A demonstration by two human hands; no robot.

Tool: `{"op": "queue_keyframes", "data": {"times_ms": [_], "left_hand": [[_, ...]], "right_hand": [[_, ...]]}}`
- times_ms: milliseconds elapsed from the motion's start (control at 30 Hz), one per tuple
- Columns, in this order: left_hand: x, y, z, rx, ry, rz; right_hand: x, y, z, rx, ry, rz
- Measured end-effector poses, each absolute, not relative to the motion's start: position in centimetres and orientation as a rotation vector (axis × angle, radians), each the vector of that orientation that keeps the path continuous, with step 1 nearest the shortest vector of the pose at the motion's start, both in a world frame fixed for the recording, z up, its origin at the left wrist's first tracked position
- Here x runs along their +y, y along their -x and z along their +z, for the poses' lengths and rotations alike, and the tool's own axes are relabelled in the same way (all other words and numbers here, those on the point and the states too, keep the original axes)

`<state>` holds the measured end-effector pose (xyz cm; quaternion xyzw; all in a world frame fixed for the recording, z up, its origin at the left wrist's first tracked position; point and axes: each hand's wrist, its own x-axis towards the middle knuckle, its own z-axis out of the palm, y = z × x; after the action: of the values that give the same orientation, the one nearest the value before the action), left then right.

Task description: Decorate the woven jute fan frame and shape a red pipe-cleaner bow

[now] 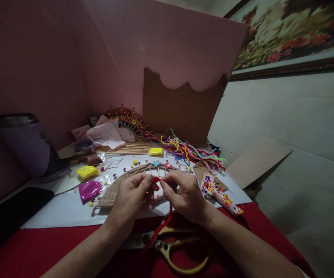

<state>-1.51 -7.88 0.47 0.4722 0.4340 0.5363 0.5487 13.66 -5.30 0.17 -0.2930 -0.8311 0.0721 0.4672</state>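
A red pipe cleaner [167, 221] runs between my two hands, its upper end bent into a small bunch at the fingertips. My left hand [133, 193] pinches that end with thumb and forefinger. From the other side my right hand [182, 191] pinches it too, and the long tail hangs below. Behind the hands lies a fan-shaped piece [109, 193] wrapped in brown twine, with sticks, colored beads and small flowers along its curved edge; the hands cover part of it. Gold-handled scissors [188, 247] rest below, partly under the pipe cleaner.
Yellow [87, 171] and magenta packets [90, 191] lie left, near a dark phone-like slab [13, 216] and a purple tumbler [30, 146]. Colored pipe cleaners [195, 152] are heaped behind. A flower-patterned glue gun [221, 195] lies right. A finished-looking fan [129, 119] leans at the back.
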Motion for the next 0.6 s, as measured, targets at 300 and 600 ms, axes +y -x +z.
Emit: {"op": "queue_keyframes", "data": {"times_ms": [300,600], "left_hand": [[-7.82,1.81,0.79,1.011,-1.116,1.261],[-7.72,2.05,0.68,0.913,-0.97,1.287]], "right_hand": [[-5.47,-13.67,0.36,-2.067,0.685,0.207],[-5.37,-13.63,0.17,-2.043,0.764,0.219]]}}
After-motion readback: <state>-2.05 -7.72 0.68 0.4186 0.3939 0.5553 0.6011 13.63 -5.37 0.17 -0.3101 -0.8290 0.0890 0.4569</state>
